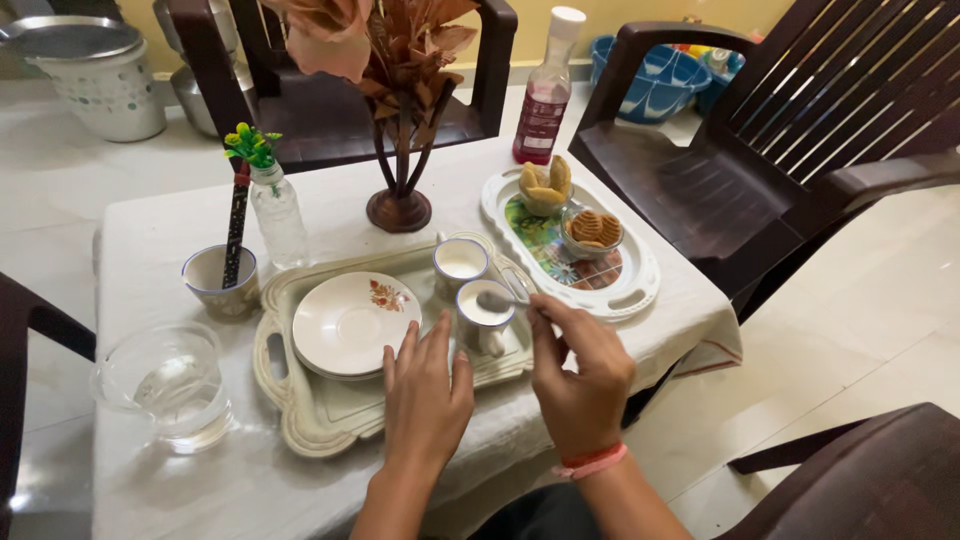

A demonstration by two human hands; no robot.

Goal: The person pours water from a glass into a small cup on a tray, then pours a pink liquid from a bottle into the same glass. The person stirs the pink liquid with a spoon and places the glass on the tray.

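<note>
saucer (352,322): white, red floral | tray (300,420): cream | bottle (541,115): maroon

R hand (578,375) holds a spoon (497,299) over the near cup (484,316). L hand (426,392) lies flat on the tray (330,420), just beside that cup. 2nd cup (460,264) & plates (352,323) sit on the tray too.

A single head-worn camera looks steeply down and forward from just above and behind the person's own hands, close enough that both forearms enter from the bottom edge. The left hand (425,385) and right hand (580,375) sit low in the middle; the table (150,490) fills the ground beyond them, with dark chairs (780,130) farther off ahead and right of the hands
</note>
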